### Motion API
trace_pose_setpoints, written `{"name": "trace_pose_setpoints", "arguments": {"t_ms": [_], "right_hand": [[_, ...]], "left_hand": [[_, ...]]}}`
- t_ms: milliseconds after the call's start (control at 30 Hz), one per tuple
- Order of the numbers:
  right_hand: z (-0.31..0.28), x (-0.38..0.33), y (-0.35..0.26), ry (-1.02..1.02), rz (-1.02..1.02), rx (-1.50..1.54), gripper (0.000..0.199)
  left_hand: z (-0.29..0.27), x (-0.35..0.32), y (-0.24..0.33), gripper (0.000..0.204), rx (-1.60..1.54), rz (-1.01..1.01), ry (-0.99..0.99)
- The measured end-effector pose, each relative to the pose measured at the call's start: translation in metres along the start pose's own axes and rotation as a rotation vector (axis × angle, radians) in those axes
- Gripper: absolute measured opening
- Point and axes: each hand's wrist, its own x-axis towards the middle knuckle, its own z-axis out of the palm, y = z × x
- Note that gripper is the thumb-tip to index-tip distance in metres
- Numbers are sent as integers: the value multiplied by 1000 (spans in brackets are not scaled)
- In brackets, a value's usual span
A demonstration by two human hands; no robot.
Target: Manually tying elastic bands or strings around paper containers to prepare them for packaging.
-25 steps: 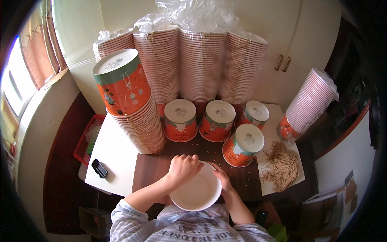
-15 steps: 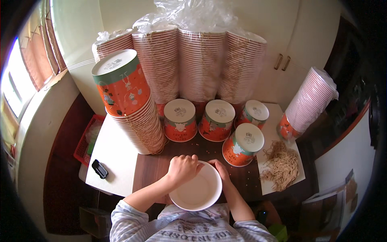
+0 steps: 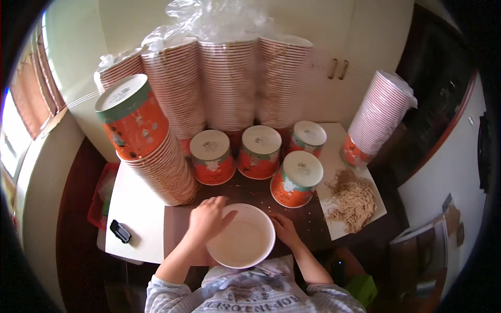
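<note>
Wearing a gray shirt (image 3: 250,292) with dark print on the front. Having a round white tub (image 3: 241,240) close in front of the shirt, by the near edge of the brown desk (image 3: 177,224), with its wide mouth up. Touching the left side of the rim with the left hand (image 3: 207,219), loose and open, with the thumb poking out over the mouth. Putting the right hand (image 3: 284,230) right beside the other side of the tub, with bent fingers. Can't tell if gripping the rim there or just touching it.

Having a small black thing (image 3: 120,231) far out to the left, on a white part of the desk, and a messy heap of tan string (image 3: 350,202) to the right, on another white part.

Facing four orange tubs (image 3: 296,180) past the hands, all turned upside down, with green bands and white bottoms. Having a tall stack of tubs (image 3: 162,172) to their left, with an orange one on top, and a wrapped stack (image 3: 380,112) to their right.

Looking farther back to big tall stacks (image 3: 229,86) under crinkly clear plastic (image 3: 229,18), in front of a pale cupboard (image 3: 360,36) with two handles (image 3: 333,69).
</note>
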Motion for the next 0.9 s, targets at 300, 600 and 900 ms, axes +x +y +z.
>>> {"name": "trace_pose_setpoints", "arguments": {"t_ms": [300, 600, 900], "right_hand": [[-104, -8, -1, 393, -278, -487, 10], [-199, 29, 35, 220, -274, -1333, 10], [-202, 51, 47, -8, -51, -1347, 19]], "left_hand": [[-10, -100, -38, 37, -487, -219, 219], [6, -164, -50, 25, -703, -375, 269], [2, -189, -44, 21, -770, -376, 284]]}}
